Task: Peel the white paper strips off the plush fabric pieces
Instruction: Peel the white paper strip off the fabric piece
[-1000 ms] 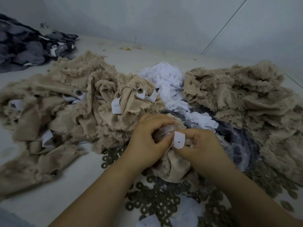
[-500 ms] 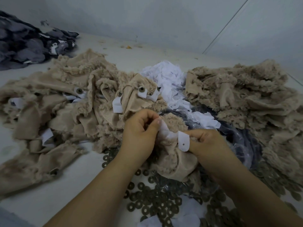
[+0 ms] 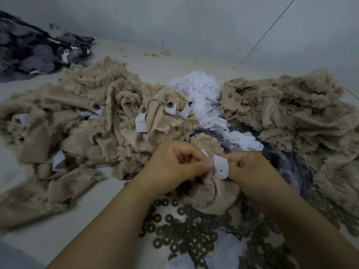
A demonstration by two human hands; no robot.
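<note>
The hands close back together over the plush piece (image 3: 211, 195), which sits just in front of the white scrap heap (image 3: 196, 90). The right hand (image 3: 250, 171) pinches the strip (image 3: 220, 167), and the strip now stands up off the fabric with its punched hole showing, so it looks nearly free. The left hand (image 3: 171, 166) grips the plush beside it, fingers curled tight. Whether the strip's lower end still clings to the fabric is hidden behind the fingers. More strips wait on the pile (image 3: 97, 117) left of the heap. Washers (image 3: 184, 235) lie near the wrists, partly cut off below.
</note>
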